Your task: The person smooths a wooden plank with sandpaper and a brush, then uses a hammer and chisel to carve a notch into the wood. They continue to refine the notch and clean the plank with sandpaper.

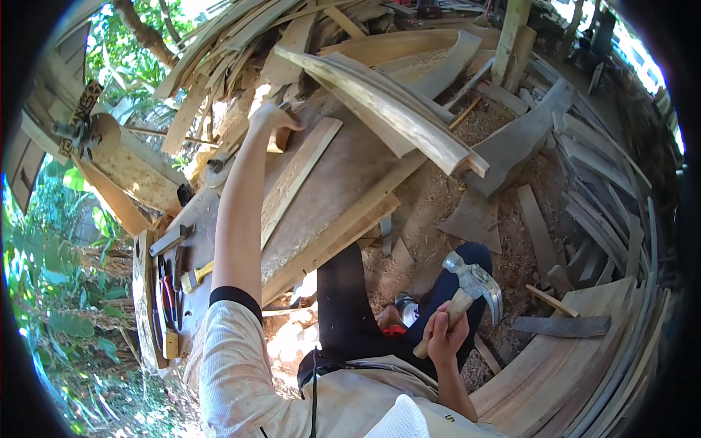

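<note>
My right hand (445, 336) grips the wooden handle of a claw hammer (467, 281), held over my thigh with its metal head up and the claw to the right. My left arm is stretched across the wooden workbench (310, 179) to its far side. There my left hand (272, 120) curls by a small wood block (279, 140). A dark piece shows at its fingers, too small to make out. Beside that forearm a long, narrow board (303, 175) lies on the bench.
At the bench's left edge lie red-handled pliers (169, 299) and a yellow-ferruled brush (196, 276). A long timber (387, 109) juts over the bench's far right. Offcuts (241, 44) pile up behind, and planks (562, 350) are stacked at right. A round blade (104, 137) stands far left.
</note>
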`<state>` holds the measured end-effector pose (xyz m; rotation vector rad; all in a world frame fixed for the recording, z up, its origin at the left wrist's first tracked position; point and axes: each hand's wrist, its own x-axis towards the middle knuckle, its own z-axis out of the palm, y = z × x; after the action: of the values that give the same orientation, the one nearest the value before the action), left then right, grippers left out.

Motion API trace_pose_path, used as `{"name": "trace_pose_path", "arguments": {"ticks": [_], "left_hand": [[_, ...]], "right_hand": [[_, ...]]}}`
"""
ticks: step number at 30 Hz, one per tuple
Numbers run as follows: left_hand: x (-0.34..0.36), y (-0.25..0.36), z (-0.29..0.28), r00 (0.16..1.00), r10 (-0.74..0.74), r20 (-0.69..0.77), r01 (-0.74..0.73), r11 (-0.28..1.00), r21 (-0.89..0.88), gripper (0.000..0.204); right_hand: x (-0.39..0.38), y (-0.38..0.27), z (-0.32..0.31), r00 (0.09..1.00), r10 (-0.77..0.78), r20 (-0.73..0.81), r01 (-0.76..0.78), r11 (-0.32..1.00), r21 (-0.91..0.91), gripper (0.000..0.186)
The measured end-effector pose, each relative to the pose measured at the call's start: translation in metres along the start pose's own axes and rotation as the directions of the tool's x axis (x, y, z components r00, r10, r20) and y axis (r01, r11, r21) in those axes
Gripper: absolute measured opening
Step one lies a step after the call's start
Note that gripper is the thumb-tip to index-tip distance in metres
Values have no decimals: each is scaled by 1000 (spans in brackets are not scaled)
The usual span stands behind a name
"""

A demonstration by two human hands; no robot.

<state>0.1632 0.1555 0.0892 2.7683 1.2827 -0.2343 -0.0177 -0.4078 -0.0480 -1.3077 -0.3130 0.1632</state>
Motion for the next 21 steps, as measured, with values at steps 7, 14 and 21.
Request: {"name": "trace_pose_path", "arguments": {"ticks": [7, 14, 21], "left_hand": [[1, -6, 18, 978, 7, -209, -23, 997, -72, 86], [-30, 73, -27, 861, 347, -372, -407, 909, -92, 73], [-30, 167, -50, 650, 680, -339, -729, 684, -27, 63]], "right_hand": [[-3, 8, -18, 999, 18, -43, -19, 1000, -21, 22], [2, 8, -24, 999, 10, -52, -12, 1000, -27, 21], [7, 12, -27, 1000, 13, -11, -13, 1000, -7, 22]]}}
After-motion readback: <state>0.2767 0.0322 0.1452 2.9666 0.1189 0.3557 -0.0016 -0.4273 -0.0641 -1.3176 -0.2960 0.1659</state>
